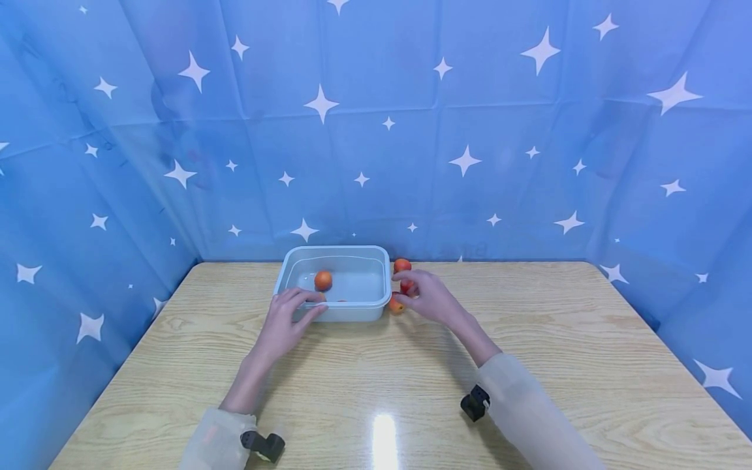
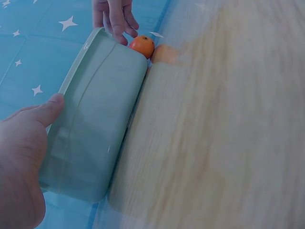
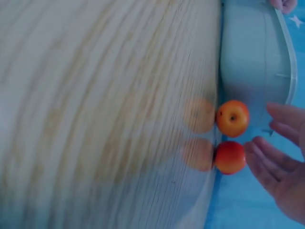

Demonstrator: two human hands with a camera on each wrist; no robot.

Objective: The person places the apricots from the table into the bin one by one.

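A pale blue-green plastic tub (image 1: pixel 358 313) stands near the table's far edge. My left hand (image 1: pixel 284 324) holds its front-left rim, the thumb outside and the fingers reaching over the inside. In the left wrist view the thumb (image 2: pixel 50 109) lies against the rim. One orange-red apple (image 1: pixel 323 281) sits in the tub; parts of other fruit show behind the front wall. My right hand (image 1: pixel 433 299) hovers at the tub's right side, fingers spread and slightly bent, beside a red apple (image 3: pixel 230 157) and an orange-yellow apple (image 3: pixel 232 118). Another red apple (image 1: pixel 402 265) lies farther back.
The wooden table (image 1: pixel 376 372) has a glossy top that mirrors the apples. A blue curtain (image 1: pixel 376 130) with white stars hangs right behind the table's far edge and along both sides.
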